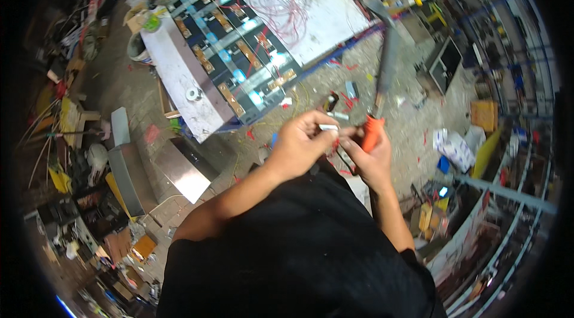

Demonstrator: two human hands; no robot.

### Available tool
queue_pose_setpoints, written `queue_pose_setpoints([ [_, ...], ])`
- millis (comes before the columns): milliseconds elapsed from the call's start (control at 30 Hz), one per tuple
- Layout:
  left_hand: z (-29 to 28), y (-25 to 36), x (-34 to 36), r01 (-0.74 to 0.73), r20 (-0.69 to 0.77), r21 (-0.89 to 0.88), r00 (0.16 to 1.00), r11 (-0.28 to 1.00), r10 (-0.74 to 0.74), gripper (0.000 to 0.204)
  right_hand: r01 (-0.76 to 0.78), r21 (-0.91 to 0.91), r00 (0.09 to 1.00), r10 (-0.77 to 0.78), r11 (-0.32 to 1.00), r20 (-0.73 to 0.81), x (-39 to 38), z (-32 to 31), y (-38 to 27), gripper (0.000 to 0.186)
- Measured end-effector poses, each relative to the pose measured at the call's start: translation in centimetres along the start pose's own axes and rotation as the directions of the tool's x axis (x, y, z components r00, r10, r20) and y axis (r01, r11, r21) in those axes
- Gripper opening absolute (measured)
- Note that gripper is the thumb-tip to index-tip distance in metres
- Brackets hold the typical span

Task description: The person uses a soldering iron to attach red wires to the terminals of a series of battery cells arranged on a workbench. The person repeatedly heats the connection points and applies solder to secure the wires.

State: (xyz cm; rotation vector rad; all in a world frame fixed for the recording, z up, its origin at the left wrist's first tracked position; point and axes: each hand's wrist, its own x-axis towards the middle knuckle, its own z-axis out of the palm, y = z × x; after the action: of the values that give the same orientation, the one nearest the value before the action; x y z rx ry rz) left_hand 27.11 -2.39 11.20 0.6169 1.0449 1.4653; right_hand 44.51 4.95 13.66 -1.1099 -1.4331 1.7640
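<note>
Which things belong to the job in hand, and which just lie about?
Likely job:
- orange-handled tool, right hand
- small white piece, left hand
- black panel with copper-coloured strips
- thin red wires

Apparently lying about:
- white-and-blue bag
- shiny rectangular metal piece

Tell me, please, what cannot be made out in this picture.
In the head view:
White piece in the left hand: too small, partly covered by the grip.
Orange handle in the right hand: grip hides part; tool type unclear.
Red wires: blur hides their ends.
Blue-grey beam, right: cut off by dark rim.
</note>
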Motion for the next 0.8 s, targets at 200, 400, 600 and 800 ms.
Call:
queue_pose_setpoints([
  [200,-5.2,1.7,-3.9,0.136,-0.032,0.043,0.99,0.99,-0.135,0.028,-0.013,0.133,0.998,0.004,0.991,0.068,-1.3,5.6,1.4,0.037],
  [400,-7.3,2.6,-6.6,0.096,-0.102,0.125,0.991,0.987,-0.084,0.026,-0.052,0.129,0.992,0.036,0.99,0.121,-2.6,8.9,1.3,0.039],
  [600,-8.0,3.6,-7.4,0.145,-0.125,0.139,0.984,0.98,-0.128,0.03,-0.001,0.063,0.989,-0.009,0.998,0.149,-1.7,10.0,2.2,0.035],
  [800,-8.2,3.5,-7.1,0.19,-0.11,0.091,0.978,0.978,-0.179,0.033,0.069,-0.104,0.979,-0.047,0.992,0.201,-0.1,8.9,1.7,0.024],
])
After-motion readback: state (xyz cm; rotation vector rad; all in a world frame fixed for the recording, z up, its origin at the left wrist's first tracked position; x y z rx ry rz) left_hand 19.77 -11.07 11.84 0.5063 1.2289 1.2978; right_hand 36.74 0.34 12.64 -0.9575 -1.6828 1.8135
